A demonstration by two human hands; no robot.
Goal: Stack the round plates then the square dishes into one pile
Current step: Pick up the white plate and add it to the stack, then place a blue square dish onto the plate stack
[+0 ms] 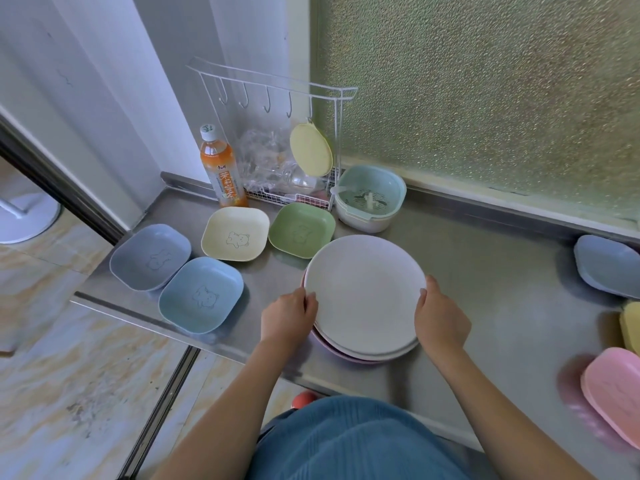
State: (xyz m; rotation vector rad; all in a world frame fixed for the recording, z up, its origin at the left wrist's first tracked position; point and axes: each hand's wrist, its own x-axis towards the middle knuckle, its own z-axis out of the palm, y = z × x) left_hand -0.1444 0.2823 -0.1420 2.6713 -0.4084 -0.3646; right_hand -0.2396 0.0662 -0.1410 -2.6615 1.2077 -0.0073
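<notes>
A pile of round plates (363, 292) sits in the middle of the steel counter, a pale grey-white plate on top and a pink one lower down. My left hand (289, 315) grips the top plate's left rim, and my right hand (440, 318) grips its right rim. Square dishes lie to the left: grey-blue (149, 256), light blue (201, 294), cream (235, 233) and green (302, 228). More square dishes sit at the right edge: grey-blue (607, 266), yellow (631, 325) and pink (613, 393).
At the back stand an orange drink bottle (221, 168), a white wire rack (277, 133) with hooks and a hanging yellow lid (310, 149), and a teal strainer bowl (370, 199). The counter's (502, 289) front edge runs left of the dishes, with tiled floor below.
</notes>
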